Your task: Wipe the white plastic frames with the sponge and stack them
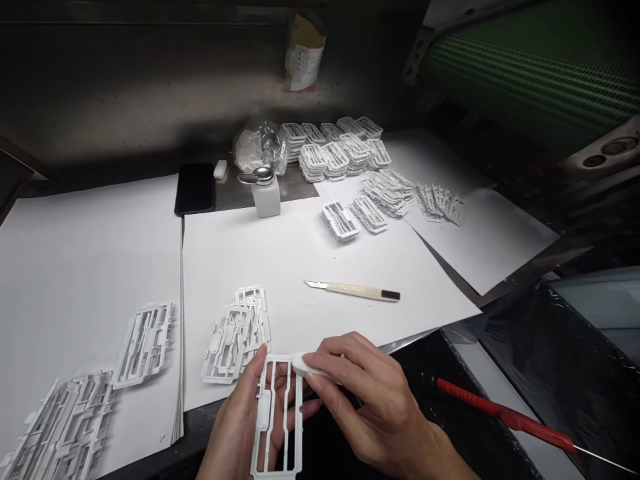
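My left hand [240,407] is closed around a white plastic frame [299,427] with long slots, held up near the bottom middle of the head view. In my right hand [375,393], thumb and fingers pinch a small white block [300,363], perhaps an eraser. The block touches the frame's upper right corner. Just beyond my left hand lies a loose pile of similar white frames [227,343] on white paper [280,260]. A craft knife [355,290] with a pale handle rests farther out, its blade pointing left.
More frames [145,343] lie at left, with stacks [335,160] at the back. A black phone [195,189], a white box [267,197] bearing a round metal item, and a clear plastic bag [263,147] stand behind. A red-handled tool [505,413] lies at right, under a green belt [540,73].
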`<action>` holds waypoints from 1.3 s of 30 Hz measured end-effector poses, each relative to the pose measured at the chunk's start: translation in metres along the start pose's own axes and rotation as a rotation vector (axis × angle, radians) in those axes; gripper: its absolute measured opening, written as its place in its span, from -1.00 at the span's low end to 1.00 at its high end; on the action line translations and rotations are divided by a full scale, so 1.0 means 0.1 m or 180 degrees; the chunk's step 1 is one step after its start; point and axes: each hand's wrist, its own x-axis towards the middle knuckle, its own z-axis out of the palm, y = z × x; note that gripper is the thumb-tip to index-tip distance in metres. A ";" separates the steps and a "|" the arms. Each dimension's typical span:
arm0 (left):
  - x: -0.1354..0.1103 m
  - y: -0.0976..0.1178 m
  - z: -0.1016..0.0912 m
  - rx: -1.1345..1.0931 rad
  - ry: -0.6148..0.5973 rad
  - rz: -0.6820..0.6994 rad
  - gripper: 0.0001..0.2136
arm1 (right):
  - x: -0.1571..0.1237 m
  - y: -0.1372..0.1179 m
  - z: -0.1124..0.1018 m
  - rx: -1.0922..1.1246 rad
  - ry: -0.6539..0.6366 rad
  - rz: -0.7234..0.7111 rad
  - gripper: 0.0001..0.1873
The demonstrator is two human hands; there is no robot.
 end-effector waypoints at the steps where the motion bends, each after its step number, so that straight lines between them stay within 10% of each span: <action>1: 0.00 0.00 -0.01 0.0023 -0.0025 -0.0035 -0.76 | 0.01 -0.01 -0.01 0.0074 -0.0147 -0.0002 -0.73; 20: 0.23 -0.07 -0.26 -0.0306 -0.1009 -0.0096 -0.66 | -0.22 -0.13 0.15 0.0060 -0.0174 -0.0685 -0.90; 39: 0.19 -0.08 -0.27 0.0375 -0.0988 0.0189 -0.75 | -0.26 -0.03 -0.14 0.0585 0.0320 0.0383 -0.70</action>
